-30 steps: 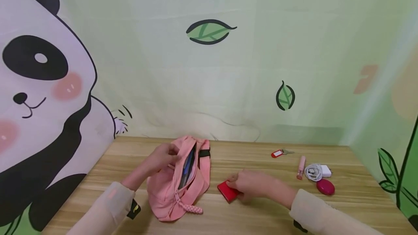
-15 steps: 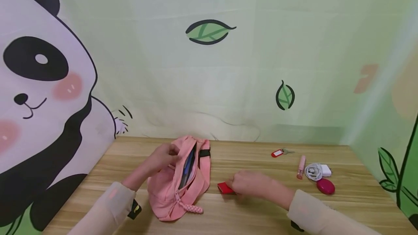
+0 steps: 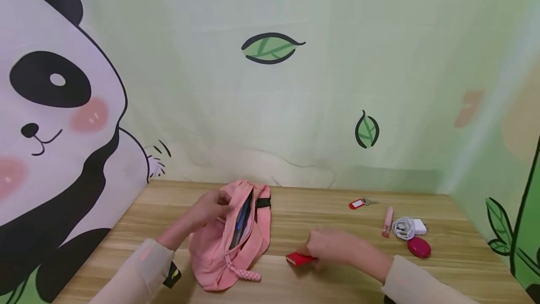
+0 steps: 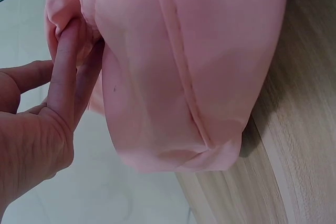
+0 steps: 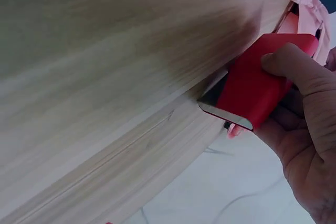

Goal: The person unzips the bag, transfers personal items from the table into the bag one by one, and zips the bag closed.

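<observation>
A pink sling bag (image 3: 215, 257) lies at the left middle of the table, its zip mouth gaping, with something blue (image 3: 242, 219) and dark inside. My left hand (image 3: 213, 205) pinches the fabric beside the opening; in the left wrist view, the fingertips are partly tucked into the pink folds. To the right of the bag, my right hand (image 3: 331, 246) grips a small flat red case (image 3: 300, 259) low over the table. The right wrist view shows the thumb on the red face of the case (image 5: 252, 85) and a pale, silvery edge at its end.
A key with a red tag (image 3: 356, 204) lies at the back right. Nearer are a pink tube (image 3: 387, 222), a coiled white cable (image 3: 403, 228), a white charger plug (image 3: 419, 226) and a magenta oval case (image 3: 419, 247). A printed backdrop stands behind the table.
The right hand has shifted slightly right and nearer with the red case, which has turned in its grip. The left hand keeps its hold on the bag. The head view has tipped slightly up.
</observation>
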{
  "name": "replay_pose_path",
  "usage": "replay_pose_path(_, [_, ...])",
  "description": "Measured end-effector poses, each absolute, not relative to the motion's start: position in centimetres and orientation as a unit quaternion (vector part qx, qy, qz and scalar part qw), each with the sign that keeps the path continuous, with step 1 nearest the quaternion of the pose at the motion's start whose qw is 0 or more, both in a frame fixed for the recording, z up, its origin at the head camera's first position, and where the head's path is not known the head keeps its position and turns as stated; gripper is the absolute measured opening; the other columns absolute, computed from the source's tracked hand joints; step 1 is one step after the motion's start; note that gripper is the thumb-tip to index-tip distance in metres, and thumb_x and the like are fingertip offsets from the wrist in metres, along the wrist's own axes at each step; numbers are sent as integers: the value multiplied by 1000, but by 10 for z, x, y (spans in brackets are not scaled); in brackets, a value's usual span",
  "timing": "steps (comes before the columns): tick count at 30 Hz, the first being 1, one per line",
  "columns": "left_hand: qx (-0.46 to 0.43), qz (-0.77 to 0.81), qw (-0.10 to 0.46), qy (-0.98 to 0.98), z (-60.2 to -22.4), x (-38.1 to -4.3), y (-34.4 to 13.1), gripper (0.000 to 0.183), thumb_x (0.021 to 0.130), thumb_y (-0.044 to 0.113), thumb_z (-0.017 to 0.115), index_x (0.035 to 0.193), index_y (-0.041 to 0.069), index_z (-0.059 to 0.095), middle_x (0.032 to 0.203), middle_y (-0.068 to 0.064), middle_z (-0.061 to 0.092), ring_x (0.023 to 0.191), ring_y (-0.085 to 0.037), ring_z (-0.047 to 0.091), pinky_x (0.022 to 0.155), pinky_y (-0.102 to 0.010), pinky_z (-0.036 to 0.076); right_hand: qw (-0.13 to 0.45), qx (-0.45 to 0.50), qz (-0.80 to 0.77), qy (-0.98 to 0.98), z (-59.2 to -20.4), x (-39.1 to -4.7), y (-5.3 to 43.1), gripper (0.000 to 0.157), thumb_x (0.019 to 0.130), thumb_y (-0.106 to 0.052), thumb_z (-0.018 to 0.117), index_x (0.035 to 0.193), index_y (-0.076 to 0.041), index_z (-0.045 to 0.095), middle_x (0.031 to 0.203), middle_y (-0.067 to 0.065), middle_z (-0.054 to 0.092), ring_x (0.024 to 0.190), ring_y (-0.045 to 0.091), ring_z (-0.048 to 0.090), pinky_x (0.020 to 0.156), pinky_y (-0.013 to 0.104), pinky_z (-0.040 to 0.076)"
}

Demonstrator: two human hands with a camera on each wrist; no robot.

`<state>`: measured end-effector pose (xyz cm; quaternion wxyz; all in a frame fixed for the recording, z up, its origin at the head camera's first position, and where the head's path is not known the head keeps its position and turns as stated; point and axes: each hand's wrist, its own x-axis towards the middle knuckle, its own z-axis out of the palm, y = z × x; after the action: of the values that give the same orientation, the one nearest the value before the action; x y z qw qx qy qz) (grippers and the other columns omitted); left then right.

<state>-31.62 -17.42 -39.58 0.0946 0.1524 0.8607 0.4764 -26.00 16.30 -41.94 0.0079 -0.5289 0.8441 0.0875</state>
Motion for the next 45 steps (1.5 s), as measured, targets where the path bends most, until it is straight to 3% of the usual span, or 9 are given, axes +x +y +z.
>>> replay_pose_path(8, [148, 472, 95, 864, -396, -316, -175, 20, 98, 2, 61, 112, -12, 60, 105, -22, 66, 81, -22, 66, 68, -40, 60, 23, -508, 64, 859, -415, -247, 165, 8, 88, -12, 76, 91, -14, 68, 67, -7, 60, 55, -1, 46, 51, 13, 41])
replay_pose_path(16, [146, 477, 103, 861, -397, -317, -173, 18, 98, 2, 60, 111, -11, 60, 104, -20, 66, 81, -21, 66, 69, -37, 60, 39, -511, 49, 857, -416, -248, 173, 12, 88, -12, 77, 97, -16, 71, 70, -10, 62, 57, -3, 49, 54, 12, 43])
replay_pose_path(28, [130, 475, 107, 864, -388, -320, -176, 17, 98, 3, 61, 110, -7, 61, 98, -16, 66, 77, -22, 67, 61, -38, 61, 71, -482, -7, 873, -400, -263, 158, 10, 89, -13, 73, 83, -15, 66, 63, -12, 49, 55, -2, 39, 51, 12, 35])
replay_pose_path(33, [135, 493, 106, 853, -388, -322, -179, 17, 97, 2, 60, 111, -9, 62, 95, -16, 66, 75, -21, 67, 60, -37, 61, 26, -448, -67, 891, -392, -270, 144, 5, 92, -10, 73, 94, -11, 68, 67, -8, 55, 57, 1, 44, 54, 13, 40])
replay_pose_path(45, [127, 499, 109, 850, -389, -320, -180, 18, 98, 1, 60, 113, -9, 62, 94, -16, 66, 73, -20, 66, 59, -38, 61, 12, -294, -239, 925, -393, -281, 123, 25, 90, -12, 77, 113, -6, 73, 87, 0, 72, 69, 8, 60, 64, 22, 54])
